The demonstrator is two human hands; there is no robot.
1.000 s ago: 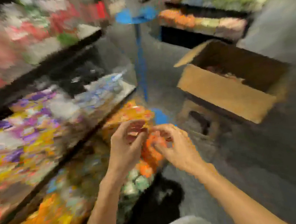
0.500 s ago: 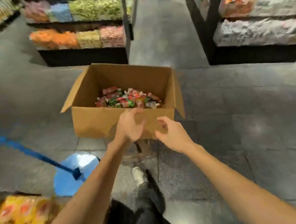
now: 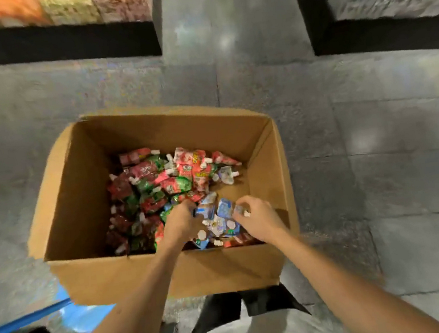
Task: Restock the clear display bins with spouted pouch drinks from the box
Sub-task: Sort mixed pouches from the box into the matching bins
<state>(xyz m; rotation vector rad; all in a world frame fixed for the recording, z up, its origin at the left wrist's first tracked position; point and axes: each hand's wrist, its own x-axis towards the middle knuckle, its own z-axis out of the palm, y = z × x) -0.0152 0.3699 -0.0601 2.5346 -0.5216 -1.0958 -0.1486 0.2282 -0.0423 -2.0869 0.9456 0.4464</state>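
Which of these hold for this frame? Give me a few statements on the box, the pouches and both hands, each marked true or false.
1. The left hand and the right hand both reach into the cardboard box. True.
2. The box holds only blue pouches. False: most of the pile is red and green pouches; the blue pouches lie at the near side, by the hands.
3. Each hand has its grip on one of the blue pouches. True.
4. The box is closed on top. False: it is open and the pile inside shows.
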